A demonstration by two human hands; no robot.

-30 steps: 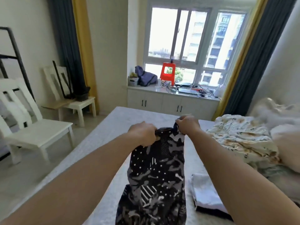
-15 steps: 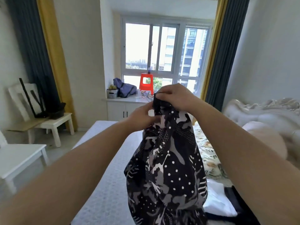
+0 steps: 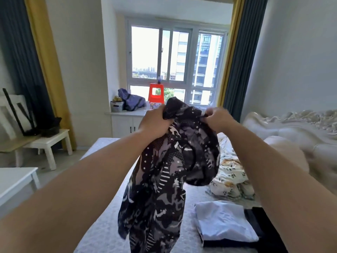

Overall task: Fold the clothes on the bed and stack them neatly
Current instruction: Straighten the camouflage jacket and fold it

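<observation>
We are holding a black-and-white patterned garment point(image 3: 169, 172) up in the air above the bed point(image 3: 102, 230), both arms stretched forward. Our left hand point(image 3: 155, 123) is gripping a bunched handful of cloth at the garment's top left, fingers curled around it. Our right hand point(image 3: 217, 118) is pinching the top edge a little to the right, fingers closed on the cloth; this hand is blurred. The two hands are sitting close together at the same height, near but apart. The garment is hanging down crumpled between our forearms, its lower end running out of view at the near edge.

On the bed, near right, a folded white garment point(image 3: 224, 221) is lying on top of something dark point(image 3: 259, 223). Farther right, a flowered quilt point(image 3: 231, 174) is lying rumpled. Far beyond, an orange stool point(image 3: 156, 94) and a purple bag point(image 3: 131, 101) are sitting on the window ledge. A white chair point(image 3: 49, 141) is standing far left.
</observation>
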